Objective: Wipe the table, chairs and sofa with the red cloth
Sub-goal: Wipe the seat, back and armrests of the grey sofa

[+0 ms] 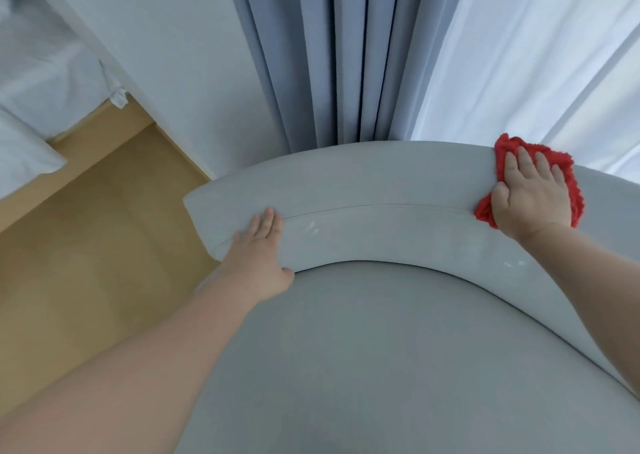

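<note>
Pressing down flat on the red cloth (501,152) is the right hand (530,197), fingers (526,162) straight and a little spread, palm on top of it rather than gripping it, thumb lying along the cloth's left edge. The cloth is bunched up under that hand, with fuzzy red edges poking out above the fingertips, down the right side and by the wrist. It sits on the top of a curved grey backrest (381,190), over towards the right end, right up against the back rim. I honestly can't tell if this is one of the chairs or the sofa, just that it's a rounded, padded thing with a stitched seam running along the top. The left hand (259,256) is well apart from the cloth, at the backrest's left end, lying flat with its fingers (266,221) straight and held together, pointing away from the person, thumb hooked over the inner edge where the backrest meets the seat cushion (381,349). It holds nothing. Both forearms are bare. There are a couple of small shiny marks on the grey fabric, one just right of the left hand's fingertips and one further right near the right forearm. Behind the backrest hangs a pleated blue-grey curtain (329,55), touching the rim, with a sheer white curtain (519,55) beside it on the right. To the left is a white wall (173,55), a light wooden floor (104,228) and the corner of a bed (41,72) with white sheets
</note>
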`<state>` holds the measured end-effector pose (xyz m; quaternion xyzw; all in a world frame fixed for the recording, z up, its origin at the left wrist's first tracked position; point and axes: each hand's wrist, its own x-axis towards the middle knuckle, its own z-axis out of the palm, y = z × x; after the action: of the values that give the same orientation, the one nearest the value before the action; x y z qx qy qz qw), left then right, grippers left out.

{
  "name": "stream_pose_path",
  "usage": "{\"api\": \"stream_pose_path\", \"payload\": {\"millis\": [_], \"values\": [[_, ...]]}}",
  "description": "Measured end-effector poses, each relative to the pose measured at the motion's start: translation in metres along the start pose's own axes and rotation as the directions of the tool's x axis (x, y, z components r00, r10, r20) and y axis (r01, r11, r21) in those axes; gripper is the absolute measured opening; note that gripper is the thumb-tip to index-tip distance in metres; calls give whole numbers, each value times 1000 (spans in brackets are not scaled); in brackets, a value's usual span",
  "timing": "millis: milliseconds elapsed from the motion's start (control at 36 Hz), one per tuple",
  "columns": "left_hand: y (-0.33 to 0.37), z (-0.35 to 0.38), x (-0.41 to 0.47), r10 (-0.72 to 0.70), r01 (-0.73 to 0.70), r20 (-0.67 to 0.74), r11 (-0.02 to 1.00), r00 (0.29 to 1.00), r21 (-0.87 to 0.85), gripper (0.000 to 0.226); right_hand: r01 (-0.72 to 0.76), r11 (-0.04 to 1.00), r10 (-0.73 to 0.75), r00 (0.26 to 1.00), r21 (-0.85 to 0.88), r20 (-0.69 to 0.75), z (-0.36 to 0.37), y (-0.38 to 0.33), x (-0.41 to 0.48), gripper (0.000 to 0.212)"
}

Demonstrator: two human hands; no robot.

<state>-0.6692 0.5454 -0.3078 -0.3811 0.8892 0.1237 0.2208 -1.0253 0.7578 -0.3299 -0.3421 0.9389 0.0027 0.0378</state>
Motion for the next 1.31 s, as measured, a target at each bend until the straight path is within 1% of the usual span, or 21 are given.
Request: {"api": "stream_pose_path", "payload": {"millis": [167,278,444,528,611,667,806,861,972,1000,1056,1083,1111,1167,1194,1306], "values": [[-6,-1,9,16,-12,79,999,997,-53,99,-47,999,47,999,-4,25,-5,-7,-3,74],[-4,-3,12,20,-15,88,998,996,-61,99,-102,995,102,995,10,18,-7,-16,-1,74],[-3,-4,14,7,-1,120,999,993,-51,100,-124,992,123,992,19,27,-8,-24,0,75],[0,-5,14,6,5,150,998,989,-68,99,-74,997,73,997,33,32,-9,-48,3,75],[1,-8,15,3,8,160,997,987,-72,99,3,1000,-3,1000,23,23,-6,-82,10,68],[0,-11,16,4,8,163,998,987,-69,98,11,999,-11,1000,34,17,-3,-95,14,70],[-8,-11,17,4,8,175,998,985,-64,96,27,988,-25,1000,153,-13,0,-98,11,78],[-10,-14,19,9,4,183,998,983,-70,96,30,980,-29,1000,196,-7,-3,-96,11,79],[-9,-17,18,13,1,206,997,979,-71,95,75,954,-87,996,291,26,-12,-79,8,84],[-9,-17,17,11,3,207,998,978,-70,95,90,958,-95,996,274,4,-14,-72,6,85],[-8,-17,17,10,4,206,998,978,-70,95,90,986,-81,994,139,-68,-16,-58,2,86],[-8,-17,17,11,4,205,997,979,-72,95,56,996,-50,996,72,-71,-17,-54,1,88],[-8,-18,17,12,3,205,997,979,-73,95,6,999,-5,999,32,-40,-17,-52,0,90],[-7,-18,16,14,1,201,997,979,-77,95,-59,998,58,997,29,46,-14,-55,1,94],[-7,-18,16,16,0,199,997,980,-78,95,-66,997,64,996,39,58,-11,-59,2,93],[-5,-18,15,16,-3,197,998,980,-65,95,-84,993,82,996,77,27,-6,-70,5,85]]}}
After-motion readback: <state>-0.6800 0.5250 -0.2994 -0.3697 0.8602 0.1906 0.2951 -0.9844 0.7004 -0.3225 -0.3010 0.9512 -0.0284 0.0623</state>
